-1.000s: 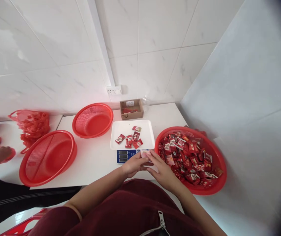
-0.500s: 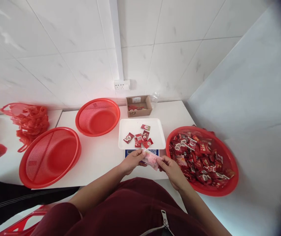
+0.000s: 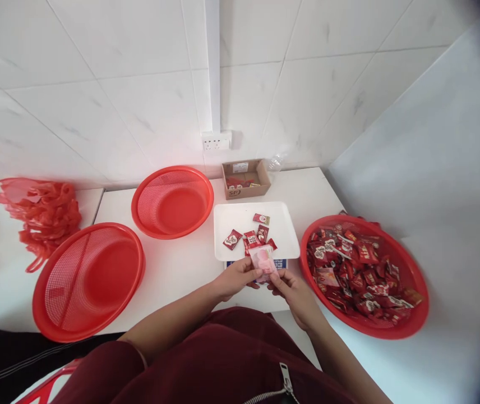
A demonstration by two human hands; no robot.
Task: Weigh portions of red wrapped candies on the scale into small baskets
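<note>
A small pink packet (image 3: 264,261) is pinched between my left hand (image 3: 240,277) and my right hand (image 3: 289,287), tilted upward over the near edge of a white tray (image 3: 287,247). Both hands have closed fingers, thumbs on top of the packet. In the tray lie several small red packets (image 3: 232,239), some partly covered by the pink one. Beneath the tray's front edge, the blue panel of a scale (image 3: 282,264) shows, partly hidden by my hands. To the right stands a red basket (image 3: 412,331) heaped with red wrapped packets.
Two red mesh baskets, a far one (image 3: 139,216) and a near one (image 3: 40,303), stand at the left. Behind the tray is a cardboard box (image 3: 246,192) with a few packets. Red plastic bags (image 3: 55,213) are piled at far left. A wall (image 3: 139,112) bounds the back.
The pink packet has been turned from lying slanted to standing more upright between my hands. My view has shifted slightly left. The other person's hand at far left has gone out of view.
</note>
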